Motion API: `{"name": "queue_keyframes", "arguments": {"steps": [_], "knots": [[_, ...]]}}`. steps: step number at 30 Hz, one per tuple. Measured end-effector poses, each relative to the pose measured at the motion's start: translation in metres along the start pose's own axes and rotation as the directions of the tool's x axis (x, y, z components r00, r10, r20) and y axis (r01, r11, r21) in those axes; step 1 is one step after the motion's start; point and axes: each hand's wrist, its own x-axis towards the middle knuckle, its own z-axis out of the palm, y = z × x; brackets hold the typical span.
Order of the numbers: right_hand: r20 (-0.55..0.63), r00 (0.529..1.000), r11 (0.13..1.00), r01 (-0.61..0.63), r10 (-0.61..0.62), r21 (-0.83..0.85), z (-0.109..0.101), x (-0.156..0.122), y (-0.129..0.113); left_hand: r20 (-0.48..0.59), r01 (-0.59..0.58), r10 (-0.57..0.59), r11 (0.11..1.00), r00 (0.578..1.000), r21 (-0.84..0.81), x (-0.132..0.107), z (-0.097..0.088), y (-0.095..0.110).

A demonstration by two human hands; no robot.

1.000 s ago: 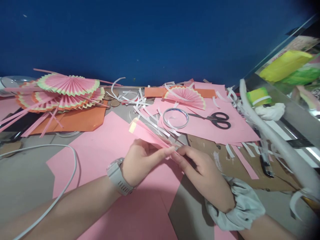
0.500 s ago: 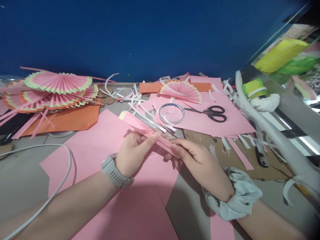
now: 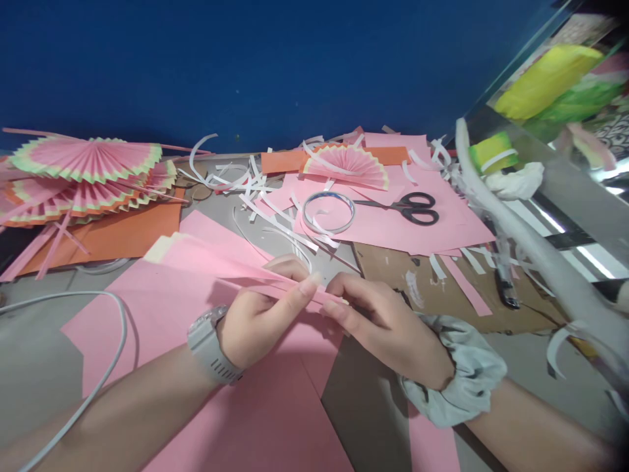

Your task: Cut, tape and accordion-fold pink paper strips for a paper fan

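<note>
My left hand [image 3: 268,318] pinches a pleated strip of pink paper [image 3: 216,259] between thumb and fingers, near its right part. The strip's pale yellow end fans slightly apart at the left. At the other end, my right hand [image 3: 376,321] grips the narrow folded tip with thumb and forefinger. Both hands hold the paper above large pink sheets [image 3: 236,419] lying on the grey surface. Past the hands lie a roll of tape [image 3: 305,213] and black-handled scissors [image 3: 420,208], on more pink paper.
Finished pink paper fans [image 3: 93,160] are piled at the left on an orange sheet [image 3: 118,229]. Another fan [image 3: 346,167] lies at the back. White paper scraps [image 3: 253,190] litter the middle. A cutter [image 3: 506,288] rests on cardboard [image 3: 393,275]. A white cable [image 3: 120,328] loops at left.
The folded paper has swung so its yellow end points further left and lower, and its folds spread more. Both hands keep hold of it. The view has shifted slightly.
</note>
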Motion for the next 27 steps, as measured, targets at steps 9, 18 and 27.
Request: {"name": "queue_keyframes", "arguments": {"steps": [9,18,27], "knots": [[-0.083,0.995,0.996,0.052,-0.045,0.076,0.0008,-0.0013,-0.0040,-0.083,-0.063,0.070,0.994,0.994,0.091,-0.0028,-0.0007,-0.0030],[-0.042,0.999,0.998,0.023,-0.020,0.059,0.0074,-0.0018,-0.0016,0.209,-0.030,0.006,0.993,0.978,0.112,0.0003,0.0032,0.0010],[-0.109,0.994,0.999,0.032,-0.027,0.039,0.0025,0.0023,-0.0025,0.036,0.247,-0.244,0.957,0.969,-0.149,-0.0023,0.0005,-0.0042]]}}
